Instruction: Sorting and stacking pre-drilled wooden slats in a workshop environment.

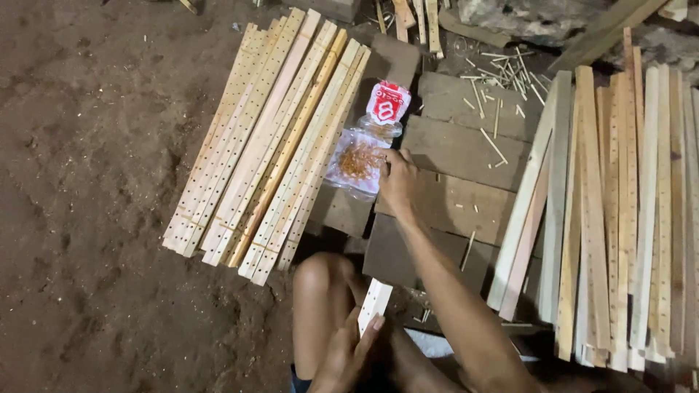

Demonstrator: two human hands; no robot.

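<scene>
On the dark wooden block (pixel 466 156) in the middle of the workspace, right hand (pixel 399 180) reaching forward, fingers curled at the side of a clear plastic bag (pixel 358 161) of small brownish nails or pins, red printed header card at its top. Touching the bag for certain; whether pinching a few pins or just gripping the plastic, cannot tell from here. Bag lying partly on the block, partly against the fanned stack of drilled slats (pixel 266 142) to the left.

Down near the knee, left hand (pixel 348 353) wrapped around the lower end of a pale wooden strip (pixel 375 304), holding it up at a slant.

Handling, by the look of it: bag soft and slippery, contents loose, heavy for their bulk, sharp enough to poke through thin film. Best taken by the neck just under the card, or cupped from below, never by a pinch of the belly. Strip light, stiff, dry; a grip at one end looks enough, though thin wood with drilled holes could snap under bending.

Right of the block, another pile of slats (pixel 619 211); short dowel pegs (pixel 495 87) scattered over the boards behind; sawdust-covered floor (pixel 87 218) all around.
</scene>
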